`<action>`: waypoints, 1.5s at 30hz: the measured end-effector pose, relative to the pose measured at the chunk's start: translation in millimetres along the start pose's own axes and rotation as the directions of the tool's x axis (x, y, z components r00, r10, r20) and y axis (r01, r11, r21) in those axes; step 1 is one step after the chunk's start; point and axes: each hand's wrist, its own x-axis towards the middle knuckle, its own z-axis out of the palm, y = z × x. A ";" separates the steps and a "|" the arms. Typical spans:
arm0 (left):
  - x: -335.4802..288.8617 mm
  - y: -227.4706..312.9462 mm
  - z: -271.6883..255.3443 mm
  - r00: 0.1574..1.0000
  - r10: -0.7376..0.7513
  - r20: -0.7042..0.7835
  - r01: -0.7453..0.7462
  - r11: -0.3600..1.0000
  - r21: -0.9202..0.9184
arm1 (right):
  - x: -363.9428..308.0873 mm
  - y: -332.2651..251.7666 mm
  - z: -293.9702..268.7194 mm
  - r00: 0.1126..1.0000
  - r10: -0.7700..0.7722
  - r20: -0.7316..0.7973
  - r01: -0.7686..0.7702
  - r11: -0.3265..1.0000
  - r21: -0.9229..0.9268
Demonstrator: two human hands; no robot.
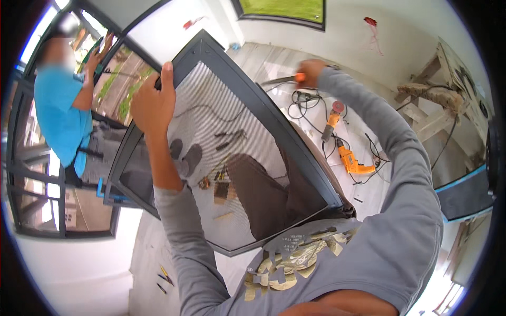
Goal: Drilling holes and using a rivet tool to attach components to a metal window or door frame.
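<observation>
A dark grey framed window screen [263,118] with fine mesh stands tilted in front of my body and legs. My left hand [154,102] is closed around its upper left edge, thumb pointing up. Beyond the screen's right side, my right hand [312,72] is wrapped around an orange-handled tool [284,80]. Its long, narrow end points left toward the frame, and I cannot tell its exact kind or whether it touches.
An angle grinder [331,124] and an orange corded drill [354,159] lie on the floor at right among cables. Hand tools [230,139] show through the mesh. A person in a blue shirt [60,108] stands at left by window frames. A wooden trestle [429,97] stands right.
</observation>
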 end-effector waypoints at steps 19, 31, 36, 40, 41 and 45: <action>-27.5 -148.9 73.3 0.937 -0.306 0.166 0.302 0.952 0.049 | -197.2 104.4 487.3 0.447 0.626 0.639 -0.788 0.613 -0.049; 12.6 -116.3 51.5 0.978 -0.184 0.098 0.188 0.981 -0.042 | -141.1 38.2 463.4 0.733 0.492 0.470 -0.649 0.712 0.267; 18.3 -126.1 55.2 0.996 -0.048 0.071 0.048 0.999 0.002 | -149.2 6.5 303.7 0.841 0.446 0.305 -0.394 0.120 0.911; 40.2 -155.0 47.0 0.963 0.267 0.041 -0.270 0.939 0.215 | -180.8 -58.8 120.4 0.999 -0.036 -0.014 0.017 0.089 0.996; 53.2 -161.5 39.3 0.956 0.288 0.062 -0.290 0.886 0.362 | -183.7 -75.9 85.2 0.978 -0.205 0.023 -0.048 -0.117 0.992; 104.8 -152.0 -69.1 0.903 0.429 0.029 -0.340 0.671 0.659 | -166.1 -119.4 5.0 0.919 -0.373 -0.128 0.263 0.337 0.904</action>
